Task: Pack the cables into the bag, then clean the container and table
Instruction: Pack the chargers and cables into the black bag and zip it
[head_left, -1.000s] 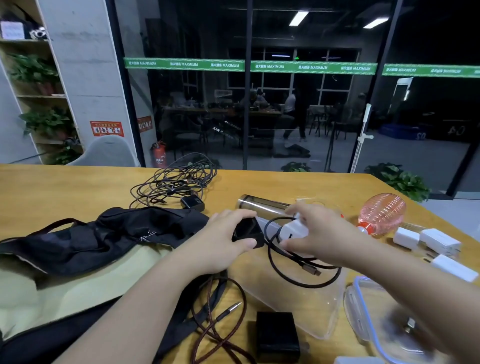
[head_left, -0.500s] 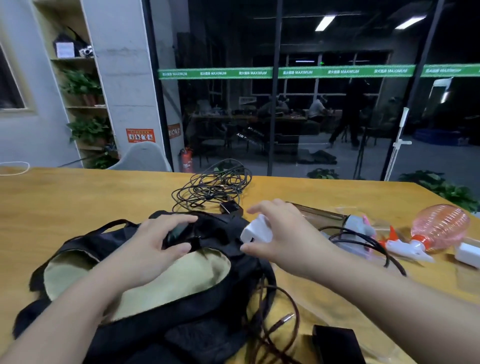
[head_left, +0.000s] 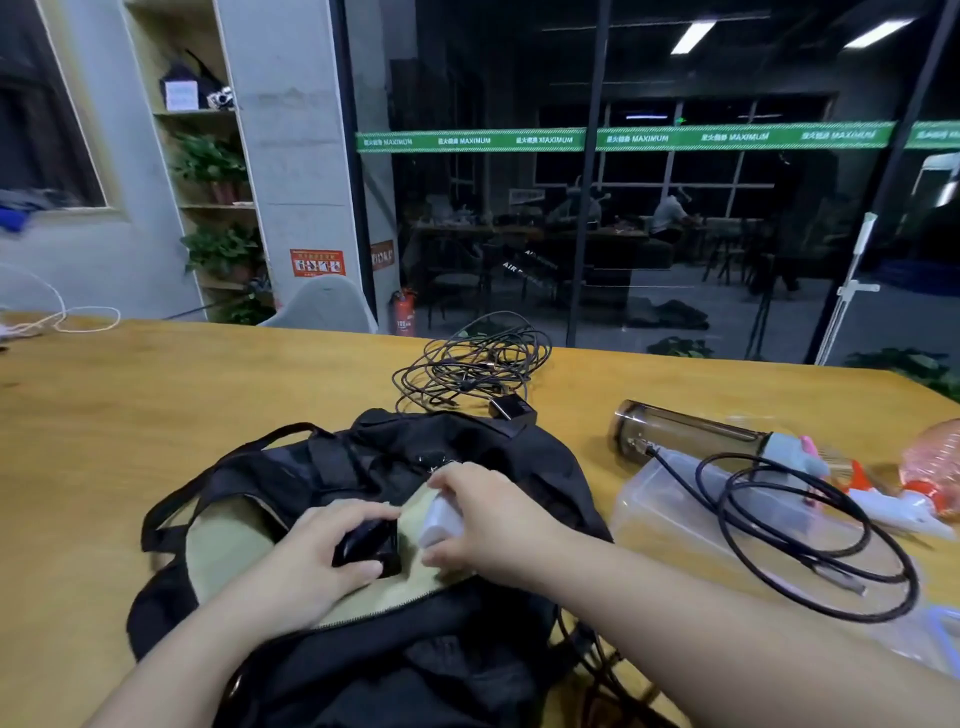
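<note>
A black bag (head_left: 467, 457) with a tan lining lies open on the wooden table (head_left: 156, 415) in front of me. Over its opening, my left hand (head_left: 317, 551) grips a black charger (head_left: 369, 545). Beside it my right hand (head_left: 488, 514) holds a white charger (head_left: 441, 519) against the lining. A black cable (head_left: 810, 540) loops over the clear plastic container (head_left: 675, 525) to the right. A tangled bundle of black cables (head_left: 478, 364) with a small black adapter lies behind the bag.
A dark clear bottle (head_left: 685, 431) lies on its side behind the container. A pink spray bottle (head_left: 930, 467) is at the far right edge. A white cord (head_left: 67, 322) lies at the far left. More cable shows under my right forearm.
Both hands moved down into the bag's opening with the two chargers. The view shifted left, so the container and spray bottle now sit further right.
</note>
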